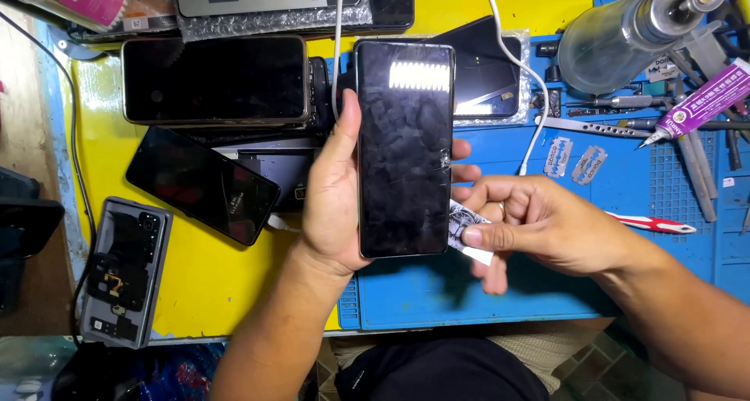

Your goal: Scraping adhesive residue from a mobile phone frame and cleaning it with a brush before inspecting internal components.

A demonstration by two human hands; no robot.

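Smartphone (405, 147), black, glass-fronted, slab-shaped; held upright above the surface (469, 292), screen toward the camera. Condition: glass cracked near the right edge, fine scuffs across the face. Handling, as judged: stiff, fairly light, smooth and slippery, fragile at the crack; best taken by the long side edges, away from the break. Left hand (332, 202) grasps it from the left and behind, thumb lying along the left edge, fingers (462, 171) wrapped round the back, tips showing just past the right edge. Right hand (531, 221) sits just right of the lower edge, fingers pinched shut on a small thin card-like piece (467, 237), which touches or nearly touches the phone's lower right side; exact contact cannot be told.
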